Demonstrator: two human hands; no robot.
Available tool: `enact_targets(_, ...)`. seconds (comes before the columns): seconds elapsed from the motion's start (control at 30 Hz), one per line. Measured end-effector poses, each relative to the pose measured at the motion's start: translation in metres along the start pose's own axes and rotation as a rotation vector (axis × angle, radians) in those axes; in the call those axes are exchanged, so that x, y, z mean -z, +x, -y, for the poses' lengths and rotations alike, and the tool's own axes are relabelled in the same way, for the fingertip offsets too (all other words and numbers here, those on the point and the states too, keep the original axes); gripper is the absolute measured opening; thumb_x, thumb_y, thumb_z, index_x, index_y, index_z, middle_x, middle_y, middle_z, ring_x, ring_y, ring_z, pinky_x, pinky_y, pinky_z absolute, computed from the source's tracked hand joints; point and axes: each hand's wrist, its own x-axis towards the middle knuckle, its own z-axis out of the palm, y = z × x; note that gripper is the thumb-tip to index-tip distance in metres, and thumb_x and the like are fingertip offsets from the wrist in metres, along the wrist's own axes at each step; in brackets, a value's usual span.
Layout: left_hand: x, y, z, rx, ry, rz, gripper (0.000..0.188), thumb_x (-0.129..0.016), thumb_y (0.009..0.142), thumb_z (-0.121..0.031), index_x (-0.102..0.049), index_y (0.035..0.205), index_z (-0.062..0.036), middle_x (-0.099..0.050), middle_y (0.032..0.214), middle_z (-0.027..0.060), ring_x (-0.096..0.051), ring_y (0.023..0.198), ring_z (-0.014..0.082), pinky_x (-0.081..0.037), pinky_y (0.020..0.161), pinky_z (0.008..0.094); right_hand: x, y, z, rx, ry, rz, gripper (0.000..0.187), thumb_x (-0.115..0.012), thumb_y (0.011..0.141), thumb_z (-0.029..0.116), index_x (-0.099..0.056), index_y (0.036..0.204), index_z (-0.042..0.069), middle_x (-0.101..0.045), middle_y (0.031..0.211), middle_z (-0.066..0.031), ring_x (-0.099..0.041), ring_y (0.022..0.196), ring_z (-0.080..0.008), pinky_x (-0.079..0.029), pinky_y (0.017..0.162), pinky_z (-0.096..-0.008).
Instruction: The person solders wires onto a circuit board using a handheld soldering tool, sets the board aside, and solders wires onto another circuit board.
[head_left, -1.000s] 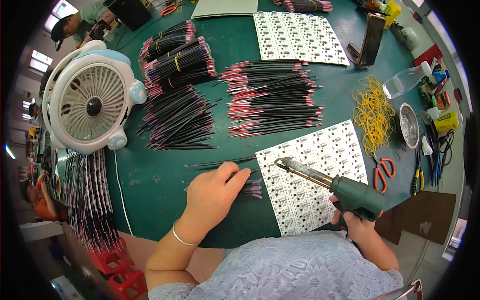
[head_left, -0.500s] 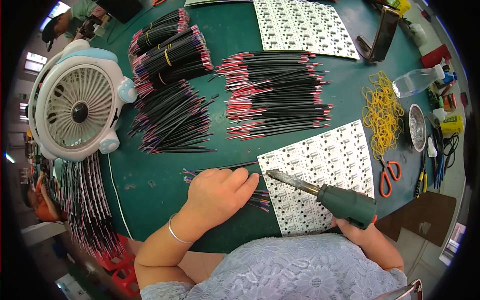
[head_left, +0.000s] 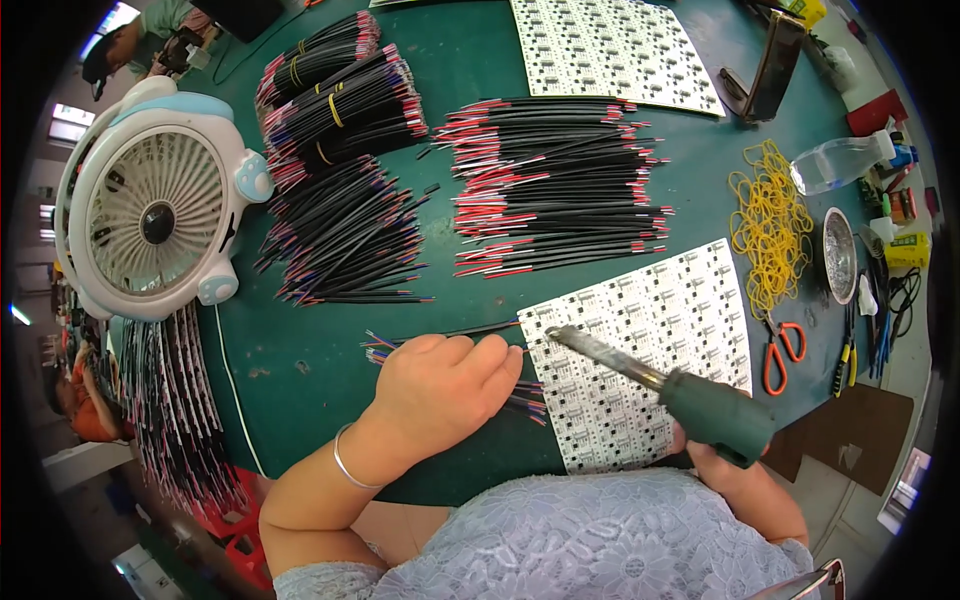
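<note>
My right hand [head_left: 712, 462] is wrapped round the handle of a green soldering gun [head_left: 715, 415]. Its long metal tip slants to the upper left over a white circuit board panel [head_left: 690, 300], near the left edge; whether it touches cannot be told. Closed in a pinch at that same edge, my left hand [head_left: 435, 390] grips a thin wire [head_left: 524, 350], mostly hidden by the fingers. More black-sleeved wires [head_left: 480, 328] with coloured ends lie beneath and beside the left hand, some reaching toward the panel.
Beyond my hands lie piles of black wires [head_left: 560, 190] and rubber-banded bundles [head_left: 345, 110]. A fan [head_left: 158, 222] stands at left. Yellow rubber bands [head_left: 768, 230], orange-handled scissors [head_left: 775, 365], a metal bowl [head_left: 838, 255] and a plastic bottle [head_left: 840, 165] sit at right. Another panel [head_left: 620, 55] lies at the back.
The soldering gun has shifted right and slightly toward me, its tip moving off the panel's left edge to farther over the panel. My left hand stays nearly in place.
</note>
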Motion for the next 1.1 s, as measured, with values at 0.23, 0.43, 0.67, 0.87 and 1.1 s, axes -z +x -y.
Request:
enact_targets(0.23,0.003,-0.005,-0.005,0.017,0.003,0.091,0.030,-0.064,0.067,-0.010,-0.065,0.097,-0.0115,-0.051,0.077,-0.0009,-0.052,0.058,0.0140,-0.041,0.050,0.0275,-0.007,-0.008,0.007,-0.240,0.568,-0.205,0.059,-0.055,0.086,0.049,-0.050,0.115,-0.002,-0.060,0.088,-0.0082,-0.056,0.057,-0.0149,-0.045,0.053,-0.0279)
enact_targets(0.43,0.012,-0.008,-0.024,0.283,-0.096,0.031,0.025,-0.062,0.069,-0.011,-0.058,0.094,-0.0105,-0.045,0.077,0.0014,-0.051,0.053,0.0148,-0.043,0.046,0.0287,-0.007,-0.011,0.007,-0.096,0.565,-0.244,0.058,-0.053,0.088,0.046,-0.049,0.116,-0.005,-0.060,0.098,-0.0102,-0.057,0.058,-0.0167,-0.046,0.054,-0.0280)
enact_targets(0.67,-0.004,-0.023,-0.035,0.264,-0.188,-0.047,0.033,-0.069,0.060,-0.004,-0.064,0.092,-0.0102,-0.051,0.076,0.0036,-0.053,0.055,0.0210,-0.042,0.045,0.0318,-0.001,-0.025,-0.005,-0.031,0.430,-0.144,0.028,-0.057,0.087,0.016,-0.057,0.106,-0.003,-0.062,0.085,-0.0101,-0.062,0.060,-0.0147,-0.050,0.055,-0.0276)
enact_targets(0.87,-0.014,-0.023,-0.035,0.222,-0.180,-0.083,0.032,-0.067,0.062,-0.006,-0.069,0.093,-0.0115,-0.045,0.067,0.0020,-0.049,0.051,0.0171,-0.039,0.041,0.0289,-0.002,-0.030,-0.004,-0.089,0.440,-0.097,0.020,-0.060,0.081,0.010,-0.061,0.098,0.001,-0.063,0.080,-0.0091,-0.064,0.061,-0.0171,-0.051,0.058,-0.0295)
enact_targets(1.1,-0.015,-0.022,-0.035,0.229,-0.163,-0.058,0.031,-0.066,0.064,-0.008,-0.069,0.094,-0.0130,-0.044,0.066,0.0013,-0.048,0.050,0.0163,-0.037,0.041,0.0287,-0.011,-0.018,-0.010,0.078,0.159,-0.124,0.024,-0.057,0.081,0.010,-0.062,0.101,-0.002,-0.064,0.082,-0.0088,-0.063,0.056,-0.0151,-0.049,0.055,-0.0278)
